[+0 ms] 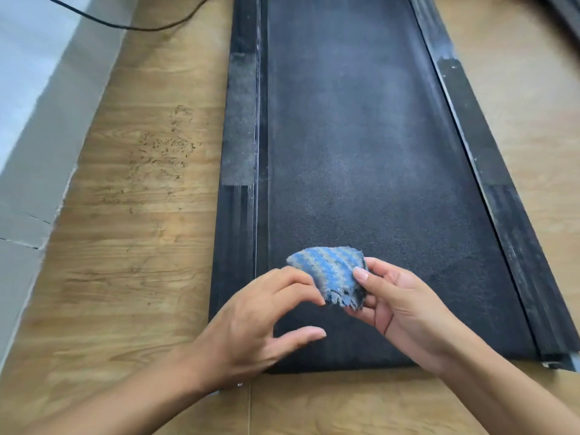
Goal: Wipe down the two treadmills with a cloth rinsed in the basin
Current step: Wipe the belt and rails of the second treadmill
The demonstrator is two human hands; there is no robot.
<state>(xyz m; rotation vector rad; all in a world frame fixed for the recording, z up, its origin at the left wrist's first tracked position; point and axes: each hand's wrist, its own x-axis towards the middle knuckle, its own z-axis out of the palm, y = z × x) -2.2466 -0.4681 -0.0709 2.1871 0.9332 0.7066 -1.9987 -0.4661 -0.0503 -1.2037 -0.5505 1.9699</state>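
My two forearms come in from 7 and 5 o'clock, and my hands meet low in the view, over the near end of the treadmill (361, 152). My right hand (398, 302) lies palm-up and pinches the cloth (329, 271), thumb on top at its right edge and fingers underneath. My left hand (263, 315) is palm-down with bent fingers; the tips of the index and middle fingers touch the cloth's lower left edge, while the thumb sticks out below, apart from it, so I cannot tell whether this hand grips the cloth or only touches it. The cloth is a small bunched piece, blue with grey stripes and frayed along its lower edge, held just above the dark belt toward 6 o'clock. The belt runs away toward 12 o'clock, dusty grey in the middle, with a black rail (238, 127) on the left and another on the right. The treadmill sits on a wood-pattern floor (141, 246), which has scuff marks (163, 152) at 9 o'clock. A black cable (125, 25) crosses the floor at 11 o'clock, and a pale wall (28, 105) runs along the left edge
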